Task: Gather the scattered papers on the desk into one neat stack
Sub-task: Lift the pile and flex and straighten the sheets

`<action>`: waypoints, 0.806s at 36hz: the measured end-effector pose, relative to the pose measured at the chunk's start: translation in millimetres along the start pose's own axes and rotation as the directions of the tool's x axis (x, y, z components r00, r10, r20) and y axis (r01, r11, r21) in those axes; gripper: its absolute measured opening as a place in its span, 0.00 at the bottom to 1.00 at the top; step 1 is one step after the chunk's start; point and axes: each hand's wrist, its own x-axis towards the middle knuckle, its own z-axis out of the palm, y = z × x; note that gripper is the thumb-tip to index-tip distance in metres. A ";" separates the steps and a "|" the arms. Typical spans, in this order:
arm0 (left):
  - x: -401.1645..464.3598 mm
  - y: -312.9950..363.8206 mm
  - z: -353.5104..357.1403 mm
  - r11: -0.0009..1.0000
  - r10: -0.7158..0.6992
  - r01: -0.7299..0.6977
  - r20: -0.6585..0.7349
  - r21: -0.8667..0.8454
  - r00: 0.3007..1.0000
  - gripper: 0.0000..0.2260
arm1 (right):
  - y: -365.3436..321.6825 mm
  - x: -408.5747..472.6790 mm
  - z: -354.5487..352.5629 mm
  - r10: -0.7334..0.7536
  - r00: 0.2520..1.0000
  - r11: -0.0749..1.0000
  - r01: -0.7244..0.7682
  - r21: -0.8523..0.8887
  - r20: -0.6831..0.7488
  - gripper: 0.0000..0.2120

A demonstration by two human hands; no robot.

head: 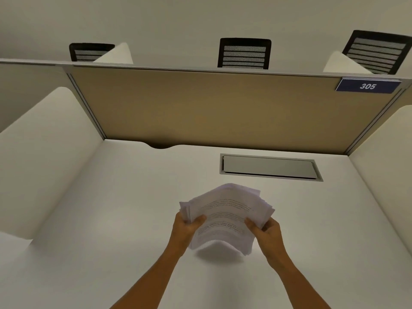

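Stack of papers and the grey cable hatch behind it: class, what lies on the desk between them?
Nothing: the head view shows bare white desk between the stack of papers and the cable hatch.

Both bare forearms are reaching forward from the bottom edge and converging toward the middle, the left one angling up and to the right, the right one angling up and to the left. The left hand [186, 226] is gripping the left edge of the sheaf of papers [225, 216], thumb lying on top and fingers curling beneath. The right hand [266, 230] is mirroring it on the right edge, thumb pressing on the top sheet and fingers wrapping under, both wrists sitting roughly level and holding the papers above the desk [111, 219].
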 end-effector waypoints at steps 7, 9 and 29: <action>0.7 -6.0 -2.0 0.992 -0.035 0.036 -0.010 0.120 0.999 0.14 | -1.2 -5.6 0.9 0.067 0.994 0.996 -0.071 0.054 0.085 0.18; 1.1 -3.5 -0.7 0.991 -0.016 0.016 -0.002 0.134 1.000 0.12 | -3.7 -5.7 4.0 0.057 0.996 0.997 -0.061 0.050 0.070 0.13; -1.8 12.6 9.3 0.999 0.035 -0.032 -0.128 0.028 0.991 0.12 | -18.9 1.6 6.3 0.007 1.000 0.999 -0.007 -0.031 -0.009 0.05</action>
